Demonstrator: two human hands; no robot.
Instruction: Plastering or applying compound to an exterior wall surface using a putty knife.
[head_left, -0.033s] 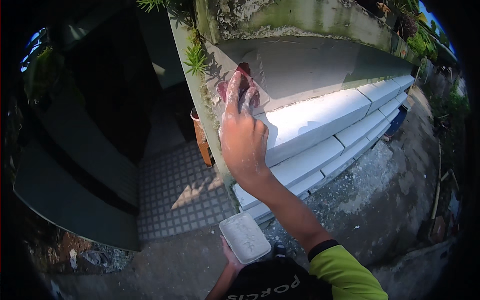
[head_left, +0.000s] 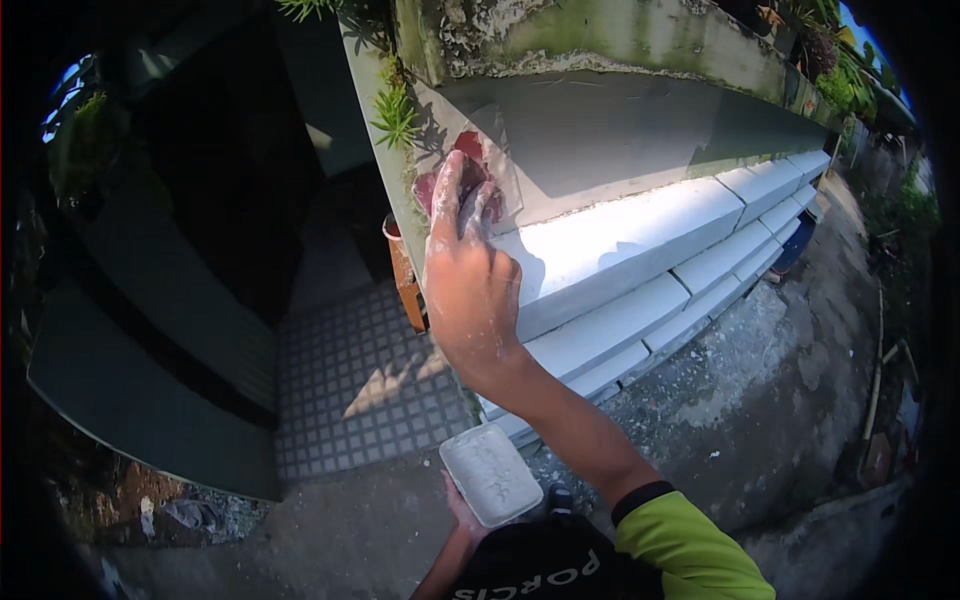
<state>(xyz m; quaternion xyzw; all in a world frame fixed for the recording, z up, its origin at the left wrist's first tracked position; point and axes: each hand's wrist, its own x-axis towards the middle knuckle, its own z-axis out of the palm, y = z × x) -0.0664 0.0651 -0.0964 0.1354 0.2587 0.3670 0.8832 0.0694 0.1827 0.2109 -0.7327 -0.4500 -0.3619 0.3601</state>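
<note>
My right hand, dusted with white, reaches up to the grey wall near its left corner. Its fingers press a red putty scraper against the surface; part of the scraper is hidden behind them. Smooth, paler patches show on the wall around it. Low in front of my body, my left hand holds a shallow rectangular tub of white paste from its left side and underneath. Most of the left fingers are hidden by the tub.
White blocks are stacked in steps along the wall's foot. A mossy ledge juts above it. Left of the corner are a green plant, an orange-brown stand and a tiled floor. Rough concrete ground lies right.
My right hand has shifted slightly left and down along the wall with the red scraper. The left hand and the tub have stayed in place.
</note>
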